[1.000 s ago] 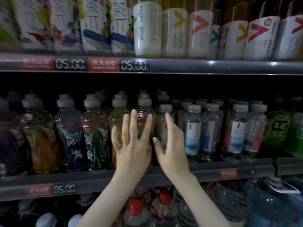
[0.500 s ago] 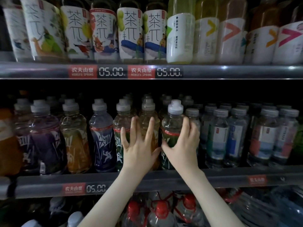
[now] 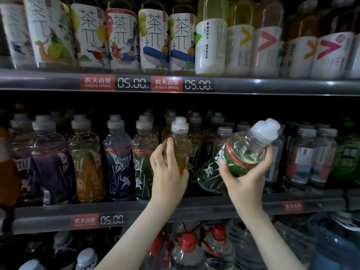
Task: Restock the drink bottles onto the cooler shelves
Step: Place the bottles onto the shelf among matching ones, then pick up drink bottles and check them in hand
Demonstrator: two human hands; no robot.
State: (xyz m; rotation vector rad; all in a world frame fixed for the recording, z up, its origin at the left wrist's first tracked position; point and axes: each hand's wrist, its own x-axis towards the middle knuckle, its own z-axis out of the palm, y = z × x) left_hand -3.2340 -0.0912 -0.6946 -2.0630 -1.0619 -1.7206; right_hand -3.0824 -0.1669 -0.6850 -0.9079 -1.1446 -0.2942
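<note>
Right grip (image 3: 246, 178): fingers and thumb curled round the waist of the green-label bottle (image 3: 239, 152), thumb on the near side of the label, fingers wrapped behind the shoulder.
Green-label bottle: tilted, white cap up and to the right, base down and to the left, just above the front rail of the middle shelf (image 3: 214, 207); most of the body lies above and left of the palm. Whether the base touches the shelf cannot be told.
Left grip (image 3: 168, 172): curled round the lower part of the amber bottle (image 3: 180, 141), thumb on its left side, fingers round the back.
Amber bottle: upright in the front row of the middle shelf, neck and white cap rising above the hand; its base is hidden by the hand.
Gap between bottles: the two are near each other, not touching.
Neighbours: sports bottles (image 3: 118, 158) to the left, water bottles (image 3: 305, 158) to the right.
Upper shelf (image 3: 272, 86): tea bottles (image 3: 153, 41) standing in a row.
Below: red-capped water jugs (image 3: 187, 246).
</note>
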